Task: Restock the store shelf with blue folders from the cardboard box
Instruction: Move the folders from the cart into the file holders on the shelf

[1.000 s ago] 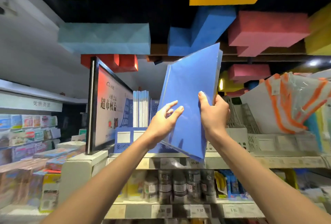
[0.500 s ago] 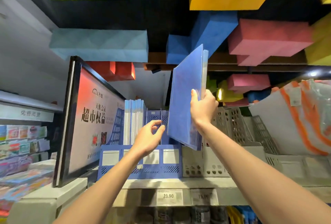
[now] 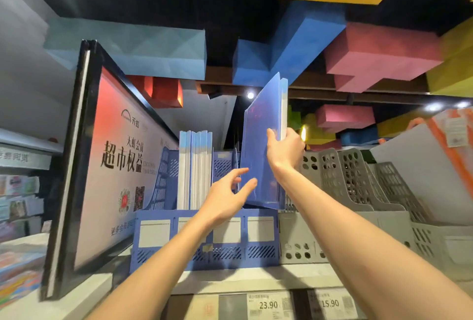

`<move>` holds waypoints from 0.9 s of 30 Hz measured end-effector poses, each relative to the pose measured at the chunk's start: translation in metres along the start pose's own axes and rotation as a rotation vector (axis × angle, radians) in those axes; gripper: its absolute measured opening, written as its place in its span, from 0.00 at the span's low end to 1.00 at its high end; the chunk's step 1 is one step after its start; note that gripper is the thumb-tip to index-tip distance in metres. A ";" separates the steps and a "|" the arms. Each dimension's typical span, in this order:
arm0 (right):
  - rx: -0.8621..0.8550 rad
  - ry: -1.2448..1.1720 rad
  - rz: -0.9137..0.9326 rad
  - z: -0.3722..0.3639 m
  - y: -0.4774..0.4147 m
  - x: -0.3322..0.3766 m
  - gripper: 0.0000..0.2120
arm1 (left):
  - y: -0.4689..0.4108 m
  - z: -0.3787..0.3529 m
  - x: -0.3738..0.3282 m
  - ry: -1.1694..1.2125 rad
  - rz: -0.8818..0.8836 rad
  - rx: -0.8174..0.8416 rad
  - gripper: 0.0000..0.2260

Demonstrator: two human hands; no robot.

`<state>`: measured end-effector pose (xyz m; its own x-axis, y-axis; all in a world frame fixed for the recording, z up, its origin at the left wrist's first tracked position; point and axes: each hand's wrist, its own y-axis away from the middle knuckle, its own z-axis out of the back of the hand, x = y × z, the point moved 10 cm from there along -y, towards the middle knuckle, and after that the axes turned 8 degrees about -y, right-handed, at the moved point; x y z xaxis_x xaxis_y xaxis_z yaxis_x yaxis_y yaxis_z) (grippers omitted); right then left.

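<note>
blue folder (image 3: 258, 156), sign (image 3: 120, 166) 超市权益, tags (image 3: 268, 305) 23.90, 15.90

Sign board (image 3: 110, 191) reads 超市权益; price tag (image 3: 268, 305) 23.90; second tag (image 3: 330, 303) 15.90

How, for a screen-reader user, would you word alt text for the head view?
A person's right hand holds a blue folder upright over a blue file rack on a store shelf, while the open left hand reaches to the folder's lower edge. Other folders stand in the rack's left part, between a framed sign and grey racks.
</note>
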<state>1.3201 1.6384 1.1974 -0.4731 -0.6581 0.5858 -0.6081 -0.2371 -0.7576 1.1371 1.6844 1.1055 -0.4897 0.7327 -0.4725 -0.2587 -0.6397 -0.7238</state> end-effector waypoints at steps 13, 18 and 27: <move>0.208 -0.058 -0.168 -0.024 -0.019 -0.038 0.24 | -0.010 -0.054 -0.009 0.194 0.012 0.120 0.34; 0.489 -0.134 -0.180 -0.041 -0.006 -0.052 0.32 | -0.012 -0.057 -0.008 0.239 0.028 0.261 0.35; 0.688 -0.225 -0.256 -0.040 0.015 -0.075 0.28 | -0.014 -0.054 0.006 0.167 0.028 0.338 0.29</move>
<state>1.3206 1.7134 1.1532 -0.1852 -0.6344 0.7505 -0.1130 -0.7449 -0.6576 1.1828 1.7104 1.0849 -0.3649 0.7239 -0.5855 -0.5208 -0.6799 -0.5161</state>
